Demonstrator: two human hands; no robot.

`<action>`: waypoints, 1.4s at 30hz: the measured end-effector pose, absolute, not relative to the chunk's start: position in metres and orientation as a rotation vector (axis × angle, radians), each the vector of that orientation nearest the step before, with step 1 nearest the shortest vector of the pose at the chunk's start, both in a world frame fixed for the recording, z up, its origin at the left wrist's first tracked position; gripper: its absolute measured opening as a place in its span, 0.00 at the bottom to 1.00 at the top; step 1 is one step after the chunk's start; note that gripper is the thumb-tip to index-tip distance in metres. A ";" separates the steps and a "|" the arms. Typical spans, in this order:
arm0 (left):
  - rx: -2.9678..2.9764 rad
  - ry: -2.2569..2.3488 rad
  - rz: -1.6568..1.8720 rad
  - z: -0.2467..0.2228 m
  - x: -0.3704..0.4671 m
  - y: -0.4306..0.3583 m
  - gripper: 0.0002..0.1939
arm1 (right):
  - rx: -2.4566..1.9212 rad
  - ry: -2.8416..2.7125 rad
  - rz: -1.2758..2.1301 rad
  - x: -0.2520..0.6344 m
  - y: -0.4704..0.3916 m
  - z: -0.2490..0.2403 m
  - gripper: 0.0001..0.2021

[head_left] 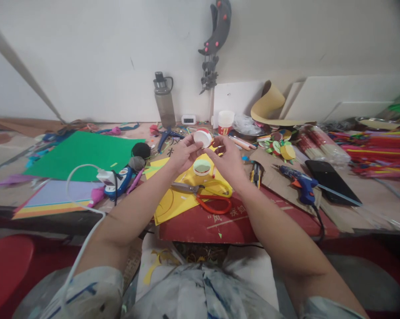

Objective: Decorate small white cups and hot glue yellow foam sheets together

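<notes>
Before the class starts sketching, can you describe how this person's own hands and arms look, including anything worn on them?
The left hand and right hand are ungloved, and the forearms are bare, with no watch or bracelet visible. The left sleeve is pale greyish with blue streaks and a dark spot; little of the similarly pale right sleeve shows.
</notes>
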State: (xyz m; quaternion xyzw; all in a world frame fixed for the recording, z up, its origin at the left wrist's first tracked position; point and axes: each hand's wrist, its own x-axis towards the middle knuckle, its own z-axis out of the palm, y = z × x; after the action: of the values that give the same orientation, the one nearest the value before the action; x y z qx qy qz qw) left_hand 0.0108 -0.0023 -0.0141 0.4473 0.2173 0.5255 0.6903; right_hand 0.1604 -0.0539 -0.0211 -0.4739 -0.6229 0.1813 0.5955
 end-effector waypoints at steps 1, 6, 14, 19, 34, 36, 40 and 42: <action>1.002 0.485 1.170 -0.015 0.011 -0.003 0.20 | -1.091 -1.452 0.389 0.161 -0.054 -0.021 0.12; 1.047 0.478 1.144 -0.017 0.010 -0.004 0.24 | -1.080 -1.478 0.243 0.161 -0.054 -0.022 0.05; 1.128 0.542 1.135 -0.014 0.010 -0.005 0.23 | -1.124 -1.489 0.215 0.162 -0.056 -0.021 0.05; 1.175 0.552 1.125 -0.016 0.010 -0.004 0.23 | -1.134 -1.481 0.204 0.162 -0.057 -0.020 0.05; 1.276 0.568 1.139 -0.019 0.010 -0.001 0.24 | -1.142 -1.465 0.230 0.163 -0.056 -0.019 0.05; 1.281 0.577 1.139 -0.018 0.010 -0.002 0.23 | -1.145 -1.456 0.245 0.163 -0.055 -0.020 0.05; 1.284 0.614 1.139 -0.017 0.010 -0.002 0.23 | -1.148 -1.434 0.282 0.162 -0.053 -0.021 0.05; 1.289 0.628 1.140 -0.017 0.010 -0.003 0.22 | -1.159 -1.436 0.303 0.162 -0.053 -0.021 0.05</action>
State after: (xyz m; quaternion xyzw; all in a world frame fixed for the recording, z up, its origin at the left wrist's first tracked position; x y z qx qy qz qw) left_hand 0.0103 -0.0026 -0.0170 0.5582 0.2718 0.4934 0.6091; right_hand 0.1620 -0.0527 -0.0208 -0.4987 -0.6180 0.1302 0.5937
